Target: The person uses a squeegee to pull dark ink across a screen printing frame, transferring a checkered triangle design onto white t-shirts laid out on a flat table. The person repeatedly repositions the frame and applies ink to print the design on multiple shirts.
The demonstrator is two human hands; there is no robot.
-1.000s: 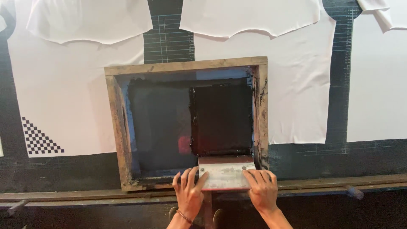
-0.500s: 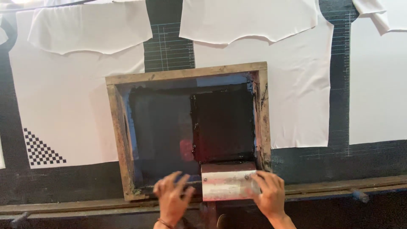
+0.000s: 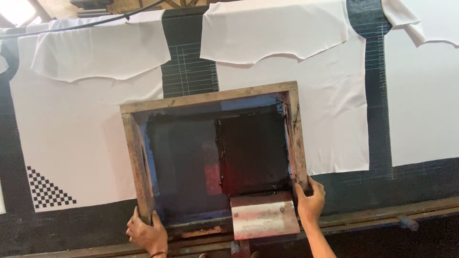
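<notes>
Hands come first, at the near edge of the view. Left hand [image 3: 146, 233] grips the lower left corner of the wooden screen frame [image 3: 205, 98], fingers wrapped together around the side rail. Right hand [image 3: 310, 200] holds the lower right corner in the same way, fingers closed on the rail and thumb laid along its inner side. Between the two hands the squeegee [image 3: 264, 219] rests alone against the near rail, its pale wooden handle smeared with red; no hand touches it.

Behind this, the frame lies flat on the dark printing table [image 3: 420, 191] and covers the gap between two white cloth pieces. Its mesh [image 3: 186, 162] is dark, and the right half is wet with black ink [image 3: 253, 153] (a reddish patch shows near the middle).

Farther away, the left cloth piece [image 3: 71, 143] carries a black checker print [image 3: 48, 188] at its lower corner, while the right cloth piece [image 3: 334, 119] looks plain. More white pieces [image 3: 272, 28] hang folded along the far side of the table.

As I judge it, the pull of ink is finished and the step in hand is taking hold of the frame. A clean move calls for an even lift at both corners, so the wet mesh does not drag on the cloth and the loose squeegee does not slide.
</notes>
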